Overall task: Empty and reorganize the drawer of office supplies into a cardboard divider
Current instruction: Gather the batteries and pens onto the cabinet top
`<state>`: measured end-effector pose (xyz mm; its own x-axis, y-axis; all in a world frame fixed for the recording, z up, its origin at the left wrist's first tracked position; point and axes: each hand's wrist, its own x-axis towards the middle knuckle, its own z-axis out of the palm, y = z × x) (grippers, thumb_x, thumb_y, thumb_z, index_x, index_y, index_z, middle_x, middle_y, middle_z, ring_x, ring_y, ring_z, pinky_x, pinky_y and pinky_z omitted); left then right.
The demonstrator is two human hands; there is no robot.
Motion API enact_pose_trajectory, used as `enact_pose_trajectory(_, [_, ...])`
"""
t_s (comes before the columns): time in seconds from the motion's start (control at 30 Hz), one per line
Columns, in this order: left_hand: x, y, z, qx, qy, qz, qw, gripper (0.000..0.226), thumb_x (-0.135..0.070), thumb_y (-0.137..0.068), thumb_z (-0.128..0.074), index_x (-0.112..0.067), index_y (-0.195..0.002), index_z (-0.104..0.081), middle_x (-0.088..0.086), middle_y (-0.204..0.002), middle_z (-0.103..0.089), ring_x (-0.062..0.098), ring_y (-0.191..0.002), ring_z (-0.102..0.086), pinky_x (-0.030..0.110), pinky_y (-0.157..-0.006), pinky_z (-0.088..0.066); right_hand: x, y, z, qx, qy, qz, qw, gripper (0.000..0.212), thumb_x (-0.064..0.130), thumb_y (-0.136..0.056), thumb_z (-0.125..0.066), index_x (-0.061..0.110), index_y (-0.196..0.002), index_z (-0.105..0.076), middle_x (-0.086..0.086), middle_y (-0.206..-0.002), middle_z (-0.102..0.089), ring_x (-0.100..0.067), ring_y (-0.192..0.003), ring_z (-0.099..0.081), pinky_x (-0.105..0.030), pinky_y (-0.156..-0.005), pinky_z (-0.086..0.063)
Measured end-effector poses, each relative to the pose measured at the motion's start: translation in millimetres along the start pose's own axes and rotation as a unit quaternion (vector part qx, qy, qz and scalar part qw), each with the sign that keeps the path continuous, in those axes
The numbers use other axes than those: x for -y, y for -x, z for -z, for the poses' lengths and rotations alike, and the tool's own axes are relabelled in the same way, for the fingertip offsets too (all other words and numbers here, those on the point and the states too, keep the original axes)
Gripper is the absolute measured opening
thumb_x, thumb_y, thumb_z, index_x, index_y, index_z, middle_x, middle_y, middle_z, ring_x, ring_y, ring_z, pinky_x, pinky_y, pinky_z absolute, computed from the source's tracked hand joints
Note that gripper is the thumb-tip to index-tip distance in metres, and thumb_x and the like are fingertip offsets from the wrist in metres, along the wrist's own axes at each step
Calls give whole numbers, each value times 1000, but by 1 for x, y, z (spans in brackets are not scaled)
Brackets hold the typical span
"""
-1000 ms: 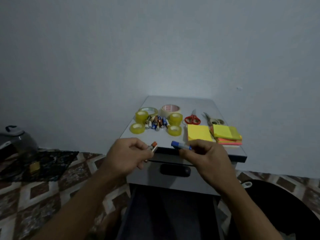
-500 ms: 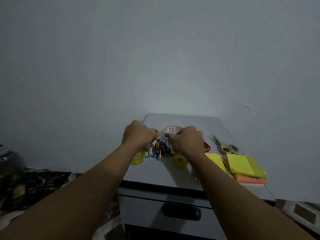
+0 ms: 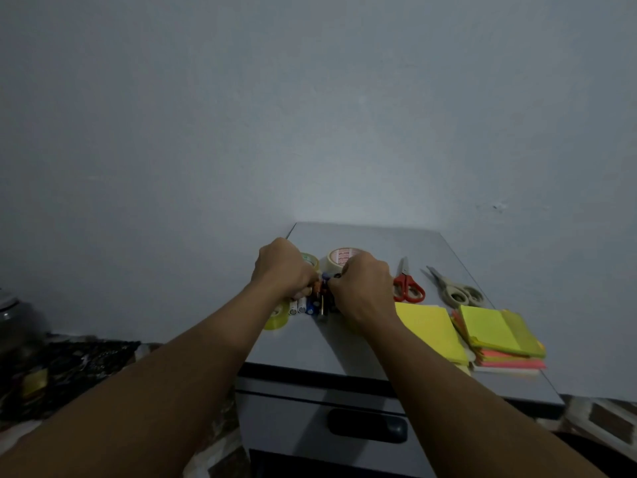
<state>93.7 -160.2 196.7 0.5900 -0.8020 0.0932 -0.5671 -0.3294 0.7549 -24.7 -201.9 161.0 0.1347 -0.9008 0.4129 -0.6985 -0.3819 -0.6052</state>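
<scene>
Now, atop the cabinet:
Left hand: my left hand (image 3: 281,269) curls knuckles-up over the pile; whether it pinches anything, I cannot tell.
Right hand: my right hand (image 3: 362,288) curls likewise; its fingertips are hidden.
Batteries: small mixed-colour cylindrical batteries (image 3: 308,305) lie clustered between both hands, likely herded so they cannot roll.
Tapes: a yellow clear-tape roll (image 3: 277,317) and a wide beige tape roll (image 3: 341,257) flank the pile.
Scissors: red-handled scissors (image 3: 406,288) and grey-handled scissors (image 3: 455,291) lie apart to the right.
Notes: a flat yellow sticky-note pad (image 3: 431,331) sits beside a stacked neon pad pile (image 3: 499,339).
Surface: everything rests on the grey cabinet top (image 3: 362,350), sorted by kind; no cardboard divider in sight.
</scene>
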Motion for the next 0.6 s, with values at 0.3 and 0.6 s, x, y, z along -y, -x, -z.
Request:
enact_pose_trajectory(0.3, [5, 9, 10, 21, 32, -15, 999, 4, -5, -79, -72, -1, -79, -71, 10, -58, -71, 20, -49, -68, 37, -63, -64, -5, -5, 1, 19, -1, 15, 1000, 15, 10, -81, -70, 0, -92, -73, -16, -96, -70, -28, -82, -67, -37, -72, -61])
enact_pose_trajectory(0.6, [9, 19, 23, 14, 49, -40, 998, 4, -11, -82, -69, -8, -84, -71, 8, -61, -73, 20, -53, -70, 38, -65, -64, -5, 1, 23, 9, -25, 28, 999, 8, 0, -82, -66, 4, -86, -71, -14, -94, -70, -23, -79, -62, -41, -69, -61])
